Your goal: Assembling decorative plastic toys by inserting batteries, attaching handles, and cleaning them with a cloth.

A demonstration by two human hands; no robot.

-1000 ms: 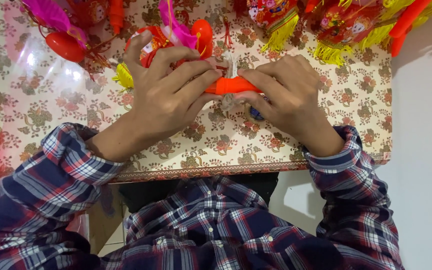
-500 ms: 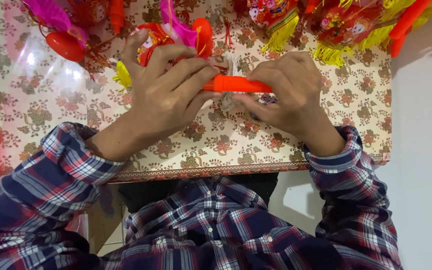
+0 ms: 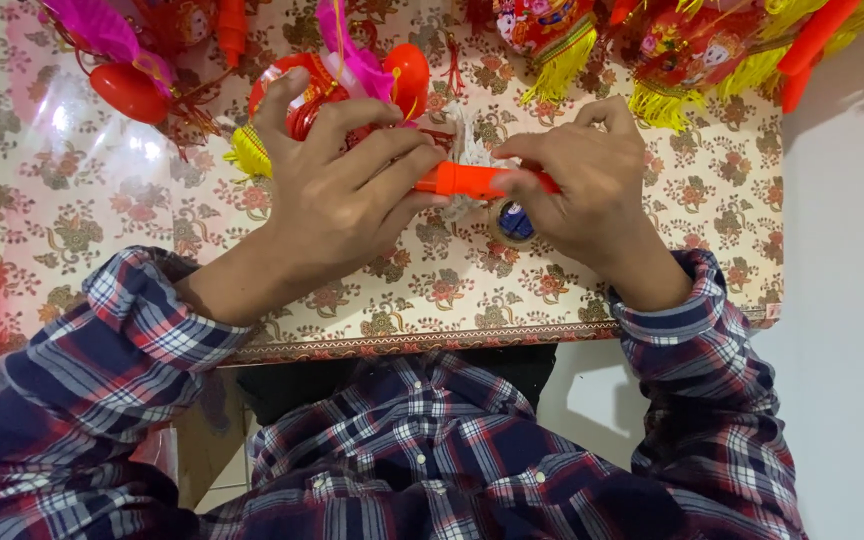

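- Left hand [image 3: 347, 195]: fingers curled and pressed onto the left end of a short orange plastic stick [image 3: 472, 180], thumb lifted beside a round red lantern ornament [image 3: 302, 95]
- Right hand [image 3: 582, 185]: thumb and fingers pinching the stick's right end
- Orange stick: held level between both hands, just above the floral-patterned table covering [image 3: 432, 290], near the table's middle
- Small roll of tape [image 3: 512, 222]: lying on the covering below the stick, partly hidden by the right hand
- Far edge: red lantern toys with yellow tassel fringe [image 3: 562, 50] and a pink feathery decoration [image 3: 102, 28]
- Sleeves: plaid, blue, red and white
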